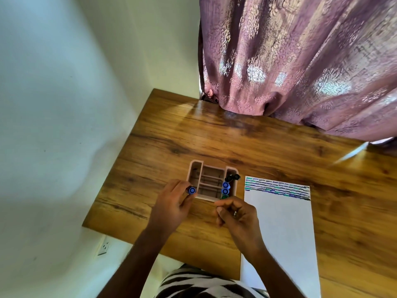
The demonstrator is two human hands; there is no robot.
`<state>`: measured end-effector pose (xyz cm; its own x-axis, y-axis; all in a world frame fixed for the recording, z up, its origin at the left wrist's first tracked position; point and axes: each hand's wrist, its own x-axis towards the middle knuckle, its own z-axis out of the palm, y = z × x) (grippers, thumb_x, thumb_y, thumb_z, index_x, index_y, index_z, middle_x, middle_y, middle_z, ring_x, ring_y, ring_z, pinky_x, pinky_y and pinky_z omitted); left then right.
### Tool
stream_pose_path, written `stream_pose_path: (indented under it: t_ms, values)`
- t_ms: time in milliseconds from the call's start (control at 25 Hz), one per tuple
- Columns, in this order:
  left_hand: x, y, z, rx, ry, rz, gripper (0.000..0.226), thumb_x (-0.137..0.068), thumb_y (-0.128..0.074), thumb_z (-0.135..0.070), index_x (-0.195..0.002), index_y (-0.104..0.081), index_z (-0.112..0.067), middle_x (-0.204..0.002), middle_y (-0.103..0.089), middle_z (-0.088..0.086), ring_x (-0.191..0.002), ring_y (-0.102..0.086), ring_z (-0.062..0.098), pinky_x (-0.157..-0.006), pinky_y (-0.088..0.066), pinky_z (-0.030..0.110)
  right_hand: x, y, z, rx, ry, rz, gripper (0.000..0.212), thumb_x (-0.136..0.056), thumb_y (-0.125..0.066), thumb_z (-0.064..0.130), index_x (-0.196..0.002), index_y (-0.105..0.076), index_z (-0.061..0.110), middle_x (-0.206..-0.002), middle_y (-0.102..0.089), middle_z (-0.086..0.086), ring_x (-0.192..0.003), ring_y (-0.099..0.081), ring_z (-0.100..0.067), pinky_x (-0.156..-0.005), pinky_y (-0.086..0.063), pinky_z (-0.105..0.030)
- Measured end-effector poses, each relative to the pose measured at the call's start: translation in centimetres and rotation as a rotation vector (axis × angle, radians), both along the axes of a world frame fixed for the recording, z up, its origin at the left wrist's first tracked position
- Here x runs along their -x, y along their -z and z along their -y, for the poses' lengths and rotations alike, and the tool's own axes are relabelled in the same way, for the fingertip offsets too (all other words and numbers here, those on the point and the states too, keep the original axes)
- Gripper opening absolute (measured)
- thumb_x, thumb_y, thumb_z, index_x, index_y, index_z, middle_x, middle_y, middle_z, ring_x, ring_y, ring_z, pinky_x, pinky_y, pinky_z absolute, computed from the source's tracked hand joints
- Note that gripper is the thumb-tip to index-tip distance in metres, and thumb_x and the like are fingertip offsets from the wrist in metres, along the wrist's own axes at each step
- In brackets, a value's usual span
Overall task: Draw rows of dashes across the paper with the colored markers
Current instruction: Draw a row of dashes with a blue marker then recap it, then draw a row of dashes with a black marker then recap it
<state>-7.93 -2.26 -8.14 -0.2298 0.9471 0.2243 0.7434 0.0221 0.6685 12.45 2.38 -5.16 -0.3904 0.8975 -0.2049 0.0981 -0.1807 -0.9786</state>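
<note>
A white sheet of paper (279, 224) lies on the right of the wooden table (214, 134), with several rows of blue, teal and dark dashes (277, 188) across its top. To its left stands a pink compartment organizer (194, 168) holding two blue-capped markers (225, 188), a green one (224, 197) and a black one (233, 177) along its right side. My left hand (171, 207) grips a blue marker (191, 190) upright at the organizer's left front corner. My right hand (236, 216) is curled just in front of the green marker; a small dark shape shows between its fingers.
A purple patterned curtain (300, 61) hangs over the table's far edge. The white wall (53, 125) runs along the table's left side, with a power socket (103, 247) low down. The paper overhangs the table's near edge.
</note>
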Motion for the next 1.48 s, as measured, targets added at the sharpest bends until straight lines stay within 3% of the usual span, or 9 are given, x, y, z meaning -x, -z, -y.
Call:
stream_pose_path:
  t_ms: [200, 360, 600, 720, 840, 960, 1120, 1320, 1480]
  values:
    - [0.0, -0.2, -0.1, 0.008, -0.047, 0.037, 0.031, -0.085, -0.067, -0.036, -0.106, -0.065, -0.013, -0.099, -0.065, 0.000, -0.086, -0.055, 0.006, -0.072, -0.050, 0.021, -0.7, 0.3, -0.1, -0.032, -0.025, -0.009, 0.022, -0.087, -0.067, -0.012, -0.082, -0.073, 0.009, -0.067, -0.068, -0.010, -0.051, -0.058, -0.022, -0.051, -0.051, -0.031]
    - [-0.8, -1.5, 1.4, -0.049, -0.162, 0.086, 0.036, -0.081, -0.071, -0.042, -0.104, -0.062, -0.016, -0.092, -0.056, -0.009, -0.082, -0.050, -0.002, -0.072, -0.039, 0.008, -1.6, -0.1, -0.5, -0.065, 0.012, -0.023, 0.017, -0.081, -0.065, 0.001, -0.077, -0.073, 0.015, -0.065, -0.068, -0.005, -0.052, -0.058, -0.012, -0.052, -0.047, -0.025]
    - [-2.5, -5.6, -1.1, -0.338, -0.122, 0.106, 0.010, -0.092, -0.056, -0.023, -0.088, -0.059, -0.014, -0.075, -0.057, 0.000, -0.065, -0.052, 0.016, -0.055, -0.044, 0.028, -2.1, -0.4, -4.0, -0.212, 0.214, 0.123, 0.019, -0.084, -0.073, -0.004, -0.084, -0.068, 0.014, -0.074, -0.067, 0.008, -0.065, -0.060, -0.006, -0.057, -0.047, -0.015]
    - [-3.5, -6.9, -4.5, -0.303, -0.068, 0.059, 0.019, -0.096, -0.052, -0.023, -0.087, -0.063, -0.010, -0.078, -0.063, 0.005, -0.068, -0.059, 0.019, -0.053, -0.050, 0.035, -1.4, -0.1, -5.9, -0.263, 0.199, 0.287, 0.030, -0.084, -0.076, -0.001, -0.102, -0.069, 0.022, -0.086, -0.067, 0.015, -0.074, -0.065, 0.000, -0.057, -0.050, -0.010]
    - [-4.9, -7.2, -6.0, -0.260, -0.019, 0.042, 0.020, -0.096, -0.053, -0.024, -0.087, -0.064, -0.010, -0.080, -0.062, 0.000, -0.072, -0.058, 0.018, -0.057, -0.052, 0.037, -1.0, 0.3, -6.9, -0.417, 0.106, 0.353, 0.043, -0.085, -0.074, -0.003, -0.116, -0.070, 0.025, -0.113, -0.068, 0.007, -0.098, -0.064, 0.004, -0.070, -0.054, -0.010]
    - [-6.1, -7.4, -6.3, -0.251, 0.006, 0.070, 0.012, -0.094, -0.056, -0.023, -0.089, -0.063, -0.015, -0.085, -0.053, -0.013, -0.074, -0.056, 0.010, -0.061, -0.049, 0.027, -1.0, -0.2, -7.2, -0.458, 0.148, 0.304, 0.033, -0.087, -0.074, 0.002, -0.114, -0.071, 0.022, -0.115, -0.067, 0.003, -0.098, -0.067, -0.002, -0.071, -0.060, -0.024]
    - [-8.5, -7.4, -6.5, -0.177, 0.075, 0.148, 0.012, -0.086, -0.074, -0.014, -0.095, -0.067, -0.014, -0.086, -0.053, -0.016, -0.077, -0.052, -0.001, -0.070, -0.043, 0.008, -2.3, -2.5, -7.3, -0.495, 0.225, 0.202, 0.026, -0.093, -0.069, 0.011, -0.116, -0.067, 0.023, -0.109, -0.070, 0.007, -0.088, -0.070, -0.008, -0.067, -0.055, -0.018]
    - [-11.4, -7.9, -7.2, -0.146, 0.147, 0.341, 0.032, -0.087, -0.074, -0.032, -0.113, -0.065, -0.016, -0.102, -0.069, -0.011, -0.089, -0.067, 0.005, -0.074, -0.053, 0.013, -5.4, -5.3, -7.0, -0.624, 0.056, 0.182, 0.033, -0.096, -0.060, 0.007, -0.129, -0.064, 0.012, -0.120, -0.065, 0.010, -0.112, -0.062, -0.003, -0.087, -0.048, -0.013]
    - [-13.6, -8.1, -6.5, -0.106, 0.147, 0.450, 0.024, -0.093, -0.066, -0.027, -0.115, -0.063, -0.021, -0.097, -0.070, -0.016, -0.087, -0.070, 0.008, -0.070, -0.058, 0.020, -7.8, -4.8, -6.2, -0.598, -0.031, 0.212, 0.036, -0.099, -0.059, 0.015, -0.135, -0.062, 0.016, -0.132, -0.057, 0.006, -0.126, -0.055, -0.012, -0.097, -0.048, -0.018]
